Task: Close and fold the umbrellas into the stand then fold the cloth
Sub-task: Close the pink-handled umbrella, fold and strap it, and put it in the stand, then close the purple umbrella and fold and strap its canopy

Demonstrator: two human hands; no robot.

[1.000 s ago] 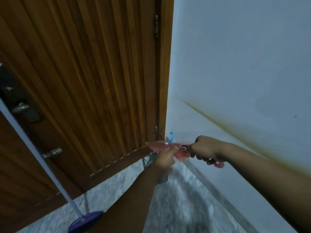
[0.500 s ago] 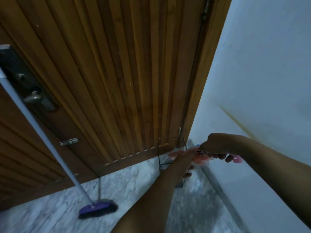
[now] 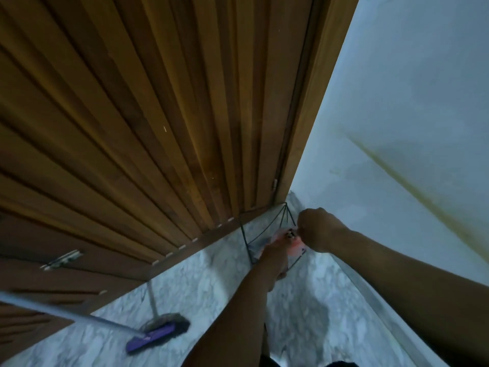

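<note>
A folded pink umbrella (image 3: 292, 241) is held low over a black wire stand (image 3: 260, 231) that sits in the corner between the wooden door and the white wall. My right hand (image 3: 318, 230) grips the umbrella's upper end with curled fingers. My left hand (image 3: 275, 262) holds the umbrella's lower part, and its fingers are mostly hidden behind the wrist. Most of the umbrella is covered by both hands. No cloth is in view.
A ribbed wooden door (image 3: 158, 128) fills the left and top. A white wall (image 3: 410, 115) with a yellowish streak runs along the right. A purple broom (image 3: 156, 335) with a pale handle leans on the marble floor (image 3: 211, 287) at lower left.
Both hands carried the pink umbrella down and toward the corner, from mid-air to right over the wire stand. The view tilted, bringing the broom head further into frame.
</note>
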